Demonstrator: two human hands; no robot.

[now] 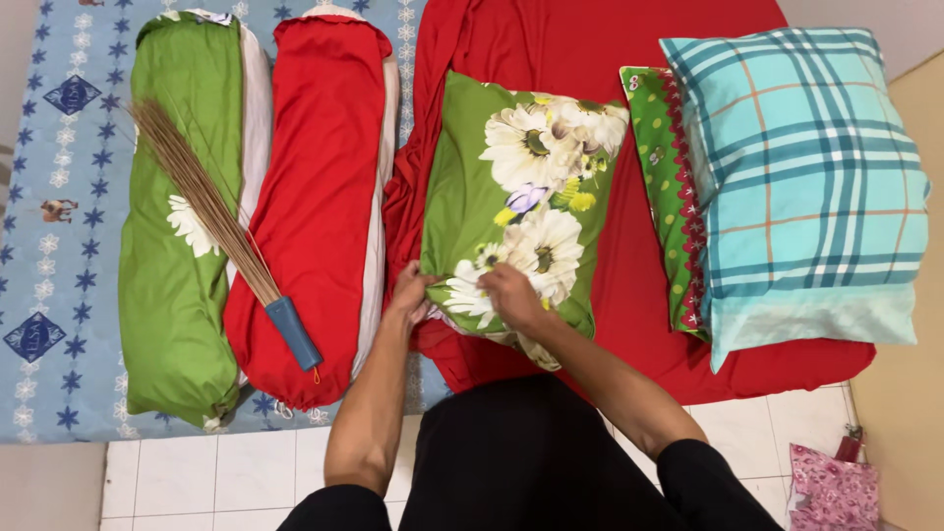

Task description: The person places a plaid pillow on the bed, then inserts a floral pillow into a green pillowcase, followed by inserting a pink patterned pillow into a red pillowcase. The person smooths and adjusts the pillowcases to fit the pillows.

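A square pillow (521,202) in a green cover printed with large white daisies lies flat and slightly tilted on the red sheet (590,49), its near lower edge pinched and rumpled where both hands meet it.

Both hands sit at the near edge of the green floral pillow (521,206), left hand (411,293) beside right hand (511,295). Left of it lie the red bolster (320,177) and green bolster (177,295), a stick broom (211,211) across them. Right, the teal plaid pillow (806,187) overlaps a green dotted pillow (664,187).
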